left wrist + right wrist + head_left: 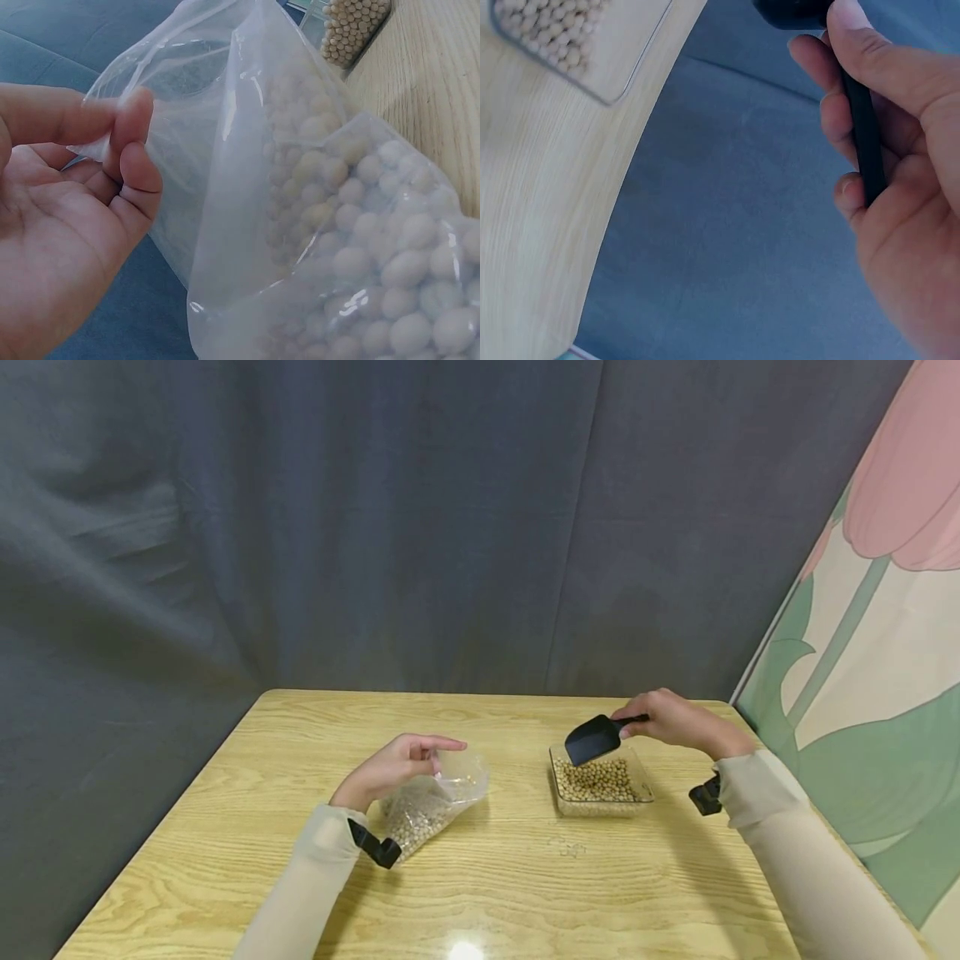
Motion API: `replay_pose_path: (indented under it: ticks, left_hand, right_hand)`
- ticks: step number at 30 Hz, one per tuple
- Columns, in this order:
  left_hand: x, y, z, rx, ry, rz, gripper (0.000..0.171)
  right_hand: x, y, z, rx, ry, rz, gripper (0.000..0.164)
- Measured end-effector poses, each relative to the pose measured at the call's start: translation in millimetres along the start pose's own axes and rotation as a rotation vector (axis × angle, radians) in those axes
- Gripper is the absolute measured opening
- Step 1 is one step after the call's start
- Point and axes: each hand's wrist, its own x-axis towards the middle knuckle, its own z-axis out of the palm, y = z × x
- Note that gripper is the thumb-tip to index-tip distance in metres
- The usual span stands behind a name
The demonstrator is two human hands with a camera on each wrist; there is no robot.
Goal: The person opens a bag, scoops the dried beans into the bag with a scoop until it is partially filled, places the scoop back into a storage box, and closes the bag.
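The person's left hand (397, 770) has its grip narrowed to a pinch, thumb and fingertips holding the upper edge of a clear plastic bag (427, 817) filled with round, pale beige beans. The bag's lower part rests on the light yellow wood-grain worktop (480, 902), its mouth gaping.

The right hand (678, 724) has its grip closed around the handle of a black, flat-edged scoop (592, 741), the blade tilted downward over the rear left of a rectangular clear container (647, 798). Similar beans (600, 783) lie inside. The container stands right of the bag, well apart from it.
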Motion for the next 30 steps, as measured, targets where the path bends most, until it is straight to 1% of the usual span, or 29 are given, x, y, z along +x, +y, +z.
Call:
replay_pose_path:
  ticks: [3,7,17,24,30]
  left_hand:
    - [-0.1,-0.5,0.3,-0.003,-0.004,0.002,0.041]
    - [-0.2,-0.3,1.6,0.002,-0.006,0.007,0.041]
    - [0.4,1.1,3.2,0.007,-0.009,0.011,0.04]
    - [1.5,0.3,3.9,0.003,-0.012,0.009,0.041]
    - [1.0,0.1,3.9,-0.005,-0.013,0.006,0.041]
  right_hand:
    - [-2,2,-1,-0.028,-0.011,-0.008,0.028]
    - [-5,2,-4,-0.053,-0.039,0.006,0.027]
    - [-12,1,-10,-0.08,-0.096,0.001,0.025]
    - [-15,-1,-14,-0.133,-0.13,0.044,0.024]
    - [-13,-5,-15,-0.173,-0.212,0.095,0.023]
